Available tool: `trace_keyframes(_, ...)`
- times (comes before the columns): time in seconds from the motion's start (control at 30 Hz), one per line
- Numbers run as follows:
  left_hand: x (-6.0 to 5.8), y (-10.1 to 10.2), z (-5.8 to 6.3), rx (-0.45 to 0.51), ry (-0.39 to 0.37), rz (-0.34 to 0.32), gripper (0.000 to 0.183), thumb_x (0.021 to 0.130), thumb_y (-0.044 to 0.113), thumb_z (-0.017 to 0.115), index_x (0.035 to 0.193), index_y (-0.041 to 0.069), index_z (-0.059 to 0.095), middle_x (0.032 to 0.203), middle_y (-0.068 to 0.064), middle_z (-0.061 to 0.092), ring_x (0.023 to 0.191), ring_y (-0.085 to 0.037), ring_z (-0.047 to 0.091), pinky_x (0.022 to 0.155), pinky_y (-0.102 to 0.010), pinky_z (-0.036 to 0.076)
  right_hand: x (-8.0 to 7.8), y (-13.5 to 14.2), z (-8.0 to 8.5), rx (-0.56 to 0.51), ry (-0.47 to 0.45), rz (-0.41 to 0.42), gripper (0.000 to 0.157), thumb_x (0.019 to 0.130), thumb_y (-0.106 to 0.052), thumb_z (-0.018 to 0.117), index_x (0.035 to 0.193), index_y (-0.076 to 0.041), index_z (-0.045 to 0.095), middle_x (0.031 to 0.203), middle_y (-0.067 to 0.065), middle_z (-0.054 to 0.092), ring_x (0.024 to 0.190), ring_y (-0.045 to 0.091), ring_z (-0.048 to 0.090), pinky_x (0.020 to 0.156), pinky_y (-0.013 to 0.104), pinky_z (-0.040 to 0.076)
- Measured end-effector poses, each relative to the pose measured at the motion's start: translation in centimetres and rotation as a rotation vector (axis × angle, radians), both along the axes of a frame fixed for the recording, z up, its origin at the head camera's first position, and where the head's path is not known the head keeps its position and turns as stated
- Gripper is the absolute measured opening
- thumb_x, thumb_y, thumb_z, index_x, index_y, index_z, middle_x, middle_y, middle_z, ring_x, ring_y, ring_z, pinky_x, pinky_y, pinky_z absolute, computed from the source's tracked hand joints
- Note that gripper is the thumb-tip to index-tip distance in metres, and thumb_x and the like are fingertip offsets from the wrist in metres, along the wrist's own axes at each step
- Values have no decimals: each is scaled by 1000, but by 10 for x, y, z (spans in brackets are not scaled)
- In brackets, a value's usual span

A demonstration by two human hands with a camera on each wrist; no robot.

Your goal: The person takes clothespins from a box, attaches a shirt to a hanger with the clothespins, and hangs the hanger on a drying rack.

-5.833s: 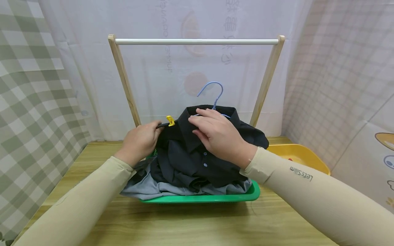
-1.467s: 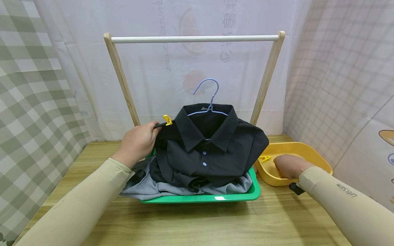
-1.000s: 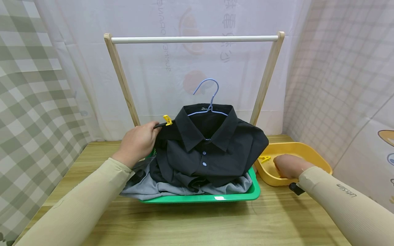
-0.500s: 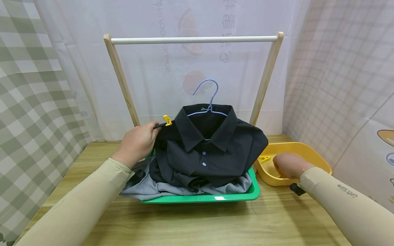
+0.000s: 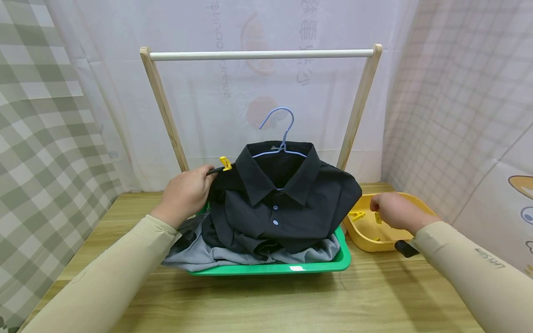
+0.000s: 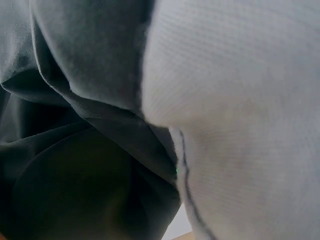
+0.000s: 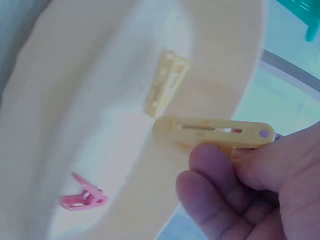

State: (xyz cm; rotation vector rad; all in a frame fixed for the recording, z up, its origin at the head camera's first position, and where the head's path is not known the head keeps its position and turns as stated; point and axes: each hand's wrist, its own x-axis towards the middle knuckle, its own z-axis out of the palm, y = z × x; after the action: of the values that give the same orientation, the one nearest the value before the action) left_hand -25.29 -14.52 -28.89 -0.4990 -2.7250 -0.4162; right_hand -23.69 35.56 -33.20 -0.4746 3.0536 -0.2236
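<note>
My left hand (image 5: 185, 192) pinches the left shoulder edge of a black button-up shirt (image 5: 291, 203). A yellow clothespin (image 5: 226, 163) is clipped to that shoulder, just right of the fingers. Through the collar passes a blue wire hanger (image 5: 284, 132), its hook standing up. Over the yellow tray (image 5: 370, 247), my right hand (image 5: 397, 210) pinches another yellow clothespin (image 7: 215, 131) between thumb and fingers. Inside the tray lie a further yellow clothespin (image 7: 166, 82) and a pink clothespin (image 7: 84, 194). Sleeve and dark cloth fill the left wrist view, hiding the left fingers.
Beneath the shirt, grey cloth (image 5: 200, 254) lies in a green basket (image 5: 270, 269) on the wooden table (image 5: 250, 305). Behind stands a rack with a white rail (image 5: 262, 55) and wooden posts. Curtains enclose the back and sides.
From the shirt collar, my right hand has moved to the tray. Just now it has lifted a little there with a yellow clothespin. My left hand keeps its hold on the shoulder.
</note>
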Motion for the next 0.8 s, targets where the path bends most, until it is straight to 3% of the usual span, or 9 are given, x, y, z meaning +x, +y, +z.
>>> trace_keyframes(0.13, 0, 0, 0, -2, -1, 3, 33, 100, 36, 37, 118, 16, 55, 95, -4, 66, 66, -18, 59, 55, -32, 45, 1, -4, 11, -59, -11, -45, 26, 82, 9, 41, 92, 0, 63, 82, 11, 65, 46, 13, 51, 40, 27, 43)
trace_keyframes(0.33, -1, 0, -1, -2, -2, 6, 34, 100, 37, 36, 119, 16, 55, 95, -4, 66, 67, -18, 59, 55, -33, 45, -3, -11, 30, -51, 123, -33, 26, 84, 6, 44, 87, -3, 68, 85, 11, 68, 68, 17, 56, 60, 31, 46)
trace_keyframes(0.6, 0, 0, -1, -4, 6, 7, 33, 100, 36, 36, 118, 16, 55, 96, -4, 66, 69, -19, 60, 57, -34, 46, 4, -21, 54, -228, 112, -164, 33, 87, -3, 37, 104, 1, 66, 86, 16, 66, 48, 15, 42, 44, 27, 36)
trace_keyframes(0.8, 0, 0, -1, -1, 3, 8, 34, 100, 36, 36, 118, 16, 55, 97, -4, 66, 72, -19, 61, 60, -36, 47, 9, -30, 66, -326, 213, -180, 33, 92, -13, 37, 108, -2, 64, 72, 10, 58, 41, 13, 35, 40, 27, 33)
